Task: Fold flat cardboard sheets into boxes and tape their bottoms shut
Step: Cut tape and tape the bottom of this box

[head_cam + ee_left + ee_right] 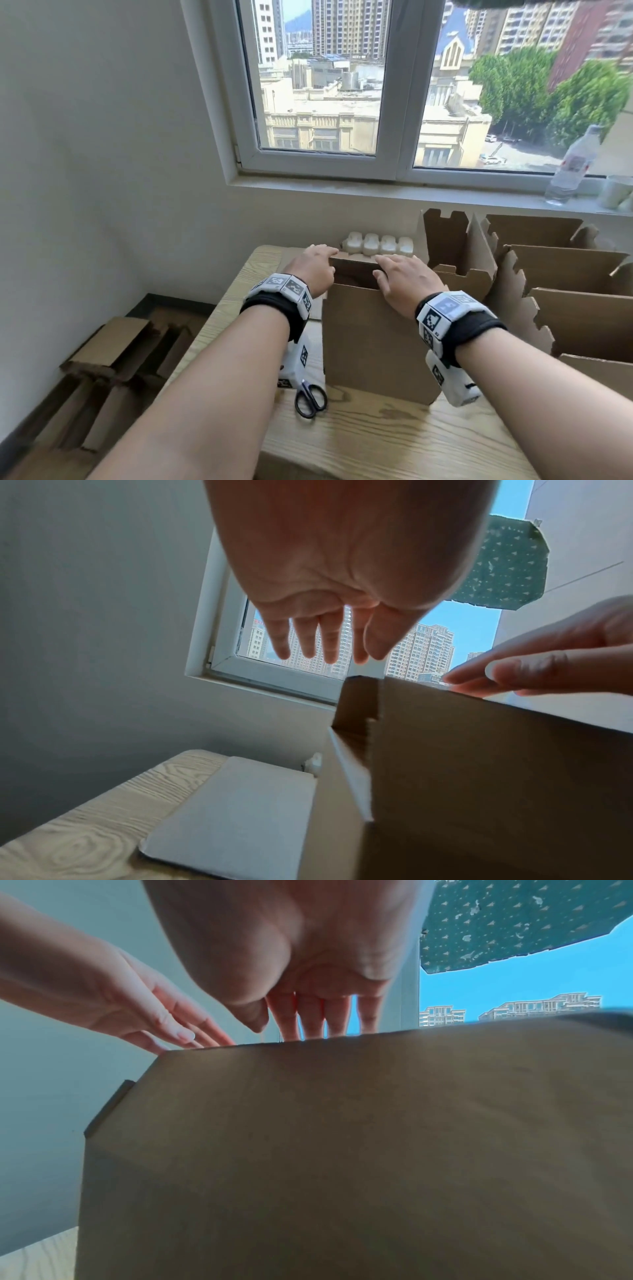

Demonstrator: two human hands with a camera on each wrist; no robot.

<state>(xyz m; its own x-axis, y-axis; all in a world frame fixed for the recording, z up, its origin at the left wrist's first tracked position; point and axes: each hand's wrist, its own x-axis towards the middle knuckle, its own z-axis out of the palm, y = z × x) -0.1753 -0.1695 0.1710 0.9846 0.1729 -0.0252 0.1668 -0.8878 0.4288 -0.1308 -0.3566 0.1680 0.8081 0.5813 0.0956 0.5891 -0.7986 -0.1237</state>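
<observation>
A brown cardboard box [376,342] stands upright on the wooden table [394,442], its top open and dark between my hands. My left hand [315,265] reaches over the box's far left top corner with straight fingers [308,639]; the left wrist view shows a small gap above the box [479,777]. My right hand [402,277] lies across the top with straight fingers [315,1018] reaching past the upper edge of the box [342,1150]. Neither hand holds anything.
Black-handled scissors [310,397] lie left of the box. Several white rolls [376,243] stand behind it. Folded boxes [565,291] crowd the right side. A flat white sheet [232,813] lies on the table's left. Flat cardboard [102,359] is stacked on the floor. A bottle [572,168] stands on the sill.
</observation>
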